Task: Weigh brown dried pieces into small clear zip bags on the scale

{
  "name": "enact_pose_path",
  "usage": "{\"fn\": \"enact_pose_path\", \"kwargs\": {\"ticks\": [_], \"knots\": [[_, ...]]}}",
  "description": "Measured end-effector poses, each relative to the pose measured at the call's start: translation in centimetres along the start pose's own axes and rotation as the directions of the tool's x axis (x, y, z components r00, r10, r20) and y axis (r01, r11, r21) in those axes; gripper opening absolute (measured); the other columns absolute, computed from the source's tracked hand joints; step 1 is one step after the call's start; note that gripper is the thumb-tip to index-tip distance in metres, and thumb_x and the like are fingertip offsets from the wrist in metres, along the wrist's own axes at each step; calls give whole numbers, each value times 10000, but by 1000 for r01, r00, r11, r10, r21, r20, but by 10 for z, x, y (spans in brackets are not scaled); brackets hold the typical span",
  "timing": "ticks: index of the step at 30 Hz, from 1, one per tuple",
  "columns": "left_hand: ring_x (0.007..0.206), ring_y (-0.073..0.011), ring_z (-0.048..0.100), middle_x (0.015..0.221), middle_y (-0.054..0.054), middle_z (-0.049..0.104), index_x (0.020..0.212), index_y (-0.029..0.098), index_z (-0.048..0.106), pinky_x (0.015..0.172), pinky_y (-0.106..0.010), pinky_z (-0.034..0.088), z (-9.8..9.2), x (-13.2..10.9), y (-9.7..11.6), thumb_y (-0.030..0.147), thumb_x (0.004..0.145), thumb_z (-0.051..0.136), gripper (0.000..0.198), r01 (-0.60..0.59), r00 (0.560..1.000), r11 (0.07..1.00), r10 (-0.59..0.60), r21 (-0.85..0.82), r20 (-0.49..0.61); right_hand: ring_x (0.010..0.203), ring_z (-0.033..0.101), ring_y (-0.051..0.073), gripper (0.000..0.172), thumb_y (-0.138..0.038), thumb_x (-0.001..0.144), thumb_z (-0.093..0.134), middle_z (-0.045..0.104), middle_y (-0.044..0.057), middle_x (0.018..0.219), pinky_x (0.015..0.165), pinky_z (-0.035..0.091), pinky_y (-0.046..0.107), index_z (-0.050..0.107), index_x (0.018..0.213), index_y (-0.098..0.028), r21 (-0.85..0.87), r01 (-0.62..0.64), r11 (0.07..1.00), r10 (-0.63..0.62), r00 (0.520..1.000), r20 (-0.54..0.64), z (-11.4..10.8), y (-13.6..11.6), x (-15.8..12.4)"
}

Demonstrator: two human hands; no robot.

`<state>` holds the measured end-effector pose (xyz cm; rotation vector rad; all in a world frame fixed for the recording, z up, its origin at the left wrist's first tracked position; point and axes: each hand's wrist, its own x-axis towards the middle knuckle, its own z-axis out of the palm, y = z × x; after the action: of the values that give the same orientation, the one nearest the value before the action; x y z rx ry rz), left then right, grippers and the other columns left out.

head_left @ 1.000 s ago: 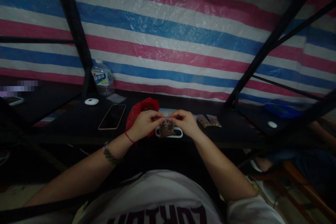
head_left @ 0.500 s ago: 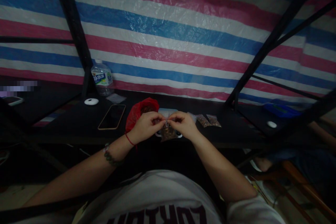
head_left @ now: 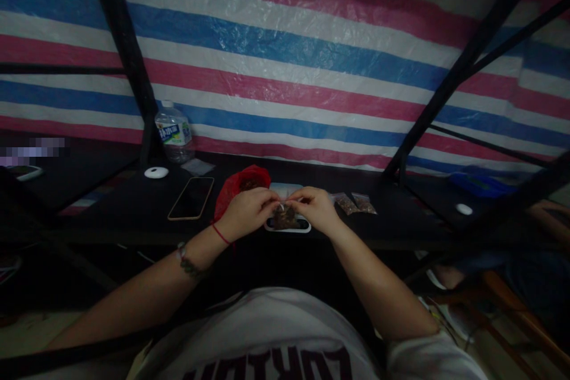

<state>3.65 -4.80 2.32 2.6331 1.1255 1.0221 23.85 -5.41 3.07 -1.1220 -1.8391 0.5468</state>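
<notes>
A person's left hand (head_left: 246, 212) and right hand (head_left: 312, 209) pinch the top edge of a small clear pouch (head_left: 284, 218) of brown bits, held over a white scale (head_left: 287, 225). Two filled pouches (head_left: 356, 203) already lie nearby; the red bag (head_left: 240, 185) remains open.

Dim light – a striped tarp wall (head_left: 285, 65) behind black poles (head_left: 129, 65) and a dark table (head_left: 133, 214)
</notes>
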Motion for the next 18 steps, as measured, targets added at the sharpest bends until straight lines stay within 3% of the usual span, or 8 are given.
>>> {"fn": "enact_pose_path", "kwargs": {"ticks": [5, 13, 15, 18], "knots": [[849, -178, 627, 883, -40, 698, 875, 185, 674, 756, -280, 457, -6, 3, -7, 294, 894, 484, 220, 20, 1000, 997, -19, 80, -10, 548, 566, 122, 197, -355, 671, 732, 669, 12, 609, 529, 410, 222, 700, 650, -162, 45, -114, 992, 116, 992, -45, -9, 3, 4], [800, -170, 633, 838, -42, 703, 828, 171, 682, 743, -272, 463, -7, 3, -6, 303, 867, 512, 219, 118, 990, 993, -119, -17, -72, 603, 555, 116, 228, -363, 727, 673, 625, 3, 644, 575, 421, 223, 628, 657, -150, 136, -80, 987, 87, 995, -41, -8, 3, 4], [765, -160, 634, 816, -38, 702, 821, 166, 684, 722, -262, 471, -3, 2, -3, 302, 858, 520, 216, 155, 982, 983, -164, -96, -99, 647, 571, 118, 223, -366, 725, 681, 630, 5, 713, 600, 442, 225, 629, 744, -150, 171, -75, 982, 74, 997, 15, -7, 3, 3], [739, -152, 637, 816, -37, 708, 828, 163, 695, 711, -254, 485, 3, 1, -1, 318, 843, 548, 214, 169, 969, 962, -202, -213, -141, 734, 615, 138, 348, -339, 672, 736, 663, 26, 866, 659, 488, 251, 633, 952, -160, 214, -108, 971, 62, 975, 212, -11, 4, 2]]}}
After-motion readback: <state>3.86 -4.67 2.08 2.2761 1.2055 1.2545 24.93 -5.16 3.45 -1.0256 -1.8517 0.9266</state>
